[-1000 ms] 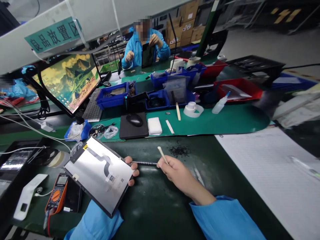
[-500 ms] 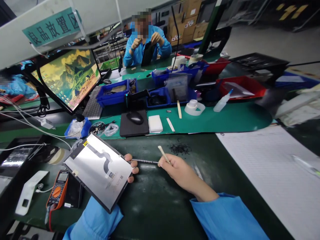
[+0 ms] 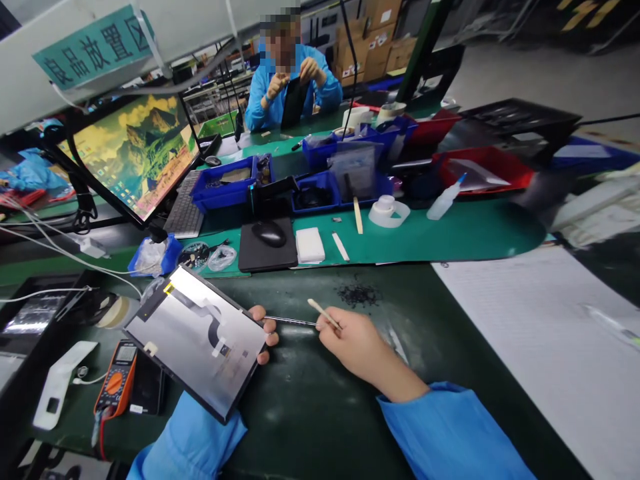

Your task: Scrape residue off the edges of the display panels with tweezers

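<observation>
My left hand (image 3: 265, 332) is closed on the right edge of a tablet screen panel (image 3: 195, 360), its silvery back facing up with a dark flex cable (image 3: 215, 327) on it. The panel is tilted above the bench. In my right hand (image 3: 353, 343), fingers pinched, is a pale wooden stick (image 3: 320, 311) pointing up and left. A thin shiny line (image 3: 293, 321), a strip or a rod, spans from my left fingertips to my right ones; I cannot tell which. Beyond my right hand lies a scatter of small black scraps (image 3: 358, 294).
An orange multimeter (image 3: 116, 380) and a white plastic piece (image 3: 63, 387) lie at left. Behind are a mouse (image 3: 269, 233), a white pad (image 3: 310, 245), a tape roll (image 3: 389, 212), a bottle (image 3: 447, 200) and blue bins (image 3: 225, 193). Paper sheets (image 3: 520, 320) lie right. A co-worker (image 3: 295, 87) sits opposite.
The wooden stick has tipped further left and lower in my right hand. Both hands keep their hold, and the panel has barely shifted. The view has moved slightly.
</observation>
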Motion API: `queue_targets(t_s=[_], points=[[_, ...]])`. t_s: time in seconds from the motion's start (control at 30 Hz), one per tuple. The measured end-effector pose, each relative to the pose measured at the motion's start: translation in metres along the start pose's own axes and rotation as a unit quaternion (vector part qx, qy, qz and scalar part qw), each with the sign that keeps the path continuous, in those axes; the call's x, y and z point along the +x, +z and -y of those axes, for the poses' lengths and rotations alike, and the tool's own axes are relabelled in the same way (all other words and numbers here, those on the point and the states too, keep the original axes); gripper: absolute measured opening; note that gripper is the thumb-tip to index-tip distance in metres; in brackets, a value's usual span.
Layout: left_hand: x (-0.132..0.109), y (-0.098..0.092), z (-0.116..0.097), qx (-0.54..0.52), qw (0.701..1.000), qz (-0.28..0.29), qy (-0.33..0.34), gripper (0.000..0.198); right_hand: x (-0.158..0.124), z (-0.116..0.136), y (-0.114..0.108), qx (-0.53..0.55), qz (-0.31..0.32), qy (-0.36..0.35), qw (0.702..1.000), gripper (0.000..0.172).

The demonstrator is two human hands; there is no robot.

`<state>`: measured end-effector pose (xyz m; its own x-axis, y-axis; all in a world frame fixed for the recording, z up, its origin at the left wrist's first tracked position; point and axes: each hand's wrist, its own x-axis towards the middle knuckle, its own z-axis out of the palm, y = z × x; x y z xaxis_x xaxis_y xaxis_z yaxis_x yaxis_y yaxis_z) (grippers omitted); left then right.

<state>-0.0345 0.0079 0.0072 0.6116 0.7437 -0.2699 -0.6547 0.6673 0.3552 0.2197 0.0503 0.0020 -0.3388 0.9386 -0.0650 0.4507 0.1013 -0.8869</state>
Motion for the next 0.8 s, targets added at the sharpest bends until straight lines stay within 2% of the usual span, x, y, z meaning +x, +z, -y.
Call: queue_targets(t_s=[0.13,0.23,0.3,0.43,0.63,0.8], points=[[0.003,0.005,0.005,0.011,1.0,0.005,0.005,0.023,-0.003,0.001,0.008,-0.059,-0.007,-0.045,0.997,0.014],[0.01,0.007,0.01,0.029,0.999,0.011,-0.017,0.019,-0.005,0.0,0.016,-0.09,-0.02,-0.066,0.994,0.014],[0.016,0.005,0.013,0.03,0.999,0.035,-0.026,0.017,-0.005,-0.001,0.019,-0.095,-0.045,-0.068,0.992,0.014],[0.023,-0.001,0.015,0.012,0.999,0.05,-0.018,0.025,-0.004,-0.001,0.021,-0.079,-0.087,-0.044,0.992,0.016],[0.014,0.006,0.015,0.039,0.999,0.038,-0.001,0.018,-0.002,0.0,0.021,-0.108,-0.122,-0.038,0.986,0.016],[0.01,0.008,0.015,0.049,0.997,0.052,0.004,0.028,0.0,-0.005,0.022,-0.166,-0.142,-0.068,0.973,0.015]])
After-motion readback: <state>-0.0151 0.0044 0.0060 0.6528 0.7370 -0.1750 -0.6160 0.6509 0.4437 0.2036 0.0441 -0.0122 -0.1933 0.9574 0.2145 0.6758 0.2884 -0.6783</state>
